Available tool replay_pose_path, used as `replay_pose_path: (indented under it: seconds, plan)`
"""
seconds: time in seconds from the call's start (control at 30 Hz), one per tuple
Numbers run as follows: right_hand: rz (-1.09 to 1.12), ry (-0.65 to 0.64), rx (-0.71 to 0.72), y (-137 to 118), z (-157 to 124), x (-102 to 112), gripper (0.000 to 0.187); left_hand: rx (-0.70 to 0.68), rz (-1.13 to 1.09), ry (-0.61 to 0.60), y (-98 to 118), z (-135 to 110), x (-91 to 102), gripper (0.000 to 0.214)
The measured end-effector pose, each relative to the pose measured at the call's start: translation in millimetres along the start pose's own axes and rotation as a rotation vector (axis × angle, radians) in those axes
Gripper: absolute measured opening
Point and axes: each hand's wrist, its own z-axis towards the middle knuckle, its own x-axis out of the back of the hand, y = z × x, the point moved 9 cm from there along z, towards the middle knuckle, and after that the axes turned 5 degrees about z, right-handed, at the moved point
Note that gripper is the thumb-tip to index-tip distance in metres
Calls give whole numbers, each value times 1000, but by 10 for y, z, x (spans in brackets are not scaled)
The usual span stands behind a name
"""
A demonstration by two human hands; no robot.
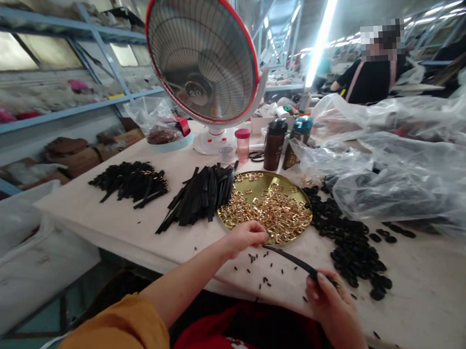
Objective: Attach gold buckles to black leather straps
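Note:
My left hand [247, 236] is closed in a pinch on the near end of a thin black strap [290, 259], right at the rim of a round gold tray [256, 179] filled with small gold metal pieces [276, 214]. My right hand [329, 299] grips the strap's other end, low and to the right over the white table [114, 222]. A bundle of black straps [203, 194] lies left of the tray. A second pile of black straps [134, 180] lies further left. Small black bits [262, 279] are scattered between my hands.
A heap of black round pieces [349, 236] lies right of the tray, beside clear plastic bags [404, 170]. A red-rimmed fan [205, 56], a pink cup [242, 144] and two bottles [274, 143] stand behind. Another person [372, 71] sits far right. Shelves [58, 113] line the left.

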Motion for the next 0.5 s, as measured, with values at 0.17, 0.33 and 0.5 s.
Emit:
replay_pose_path:
  seconds: [0.17, 0.33, 0.5]
  plan:
    - [17, -47, -42, 26, -1, 9, 18, 273, -904, 73, -550, -484, 51, 27]
    - [-227, -67, -37, -8, -93, -89, 25, 279, -1172, 3, -580, -671, -113, 30]
    - [-474, -48, 94, -149, -187, -232, 27, 281, -1181, 65, -608, -731, -115, 27]
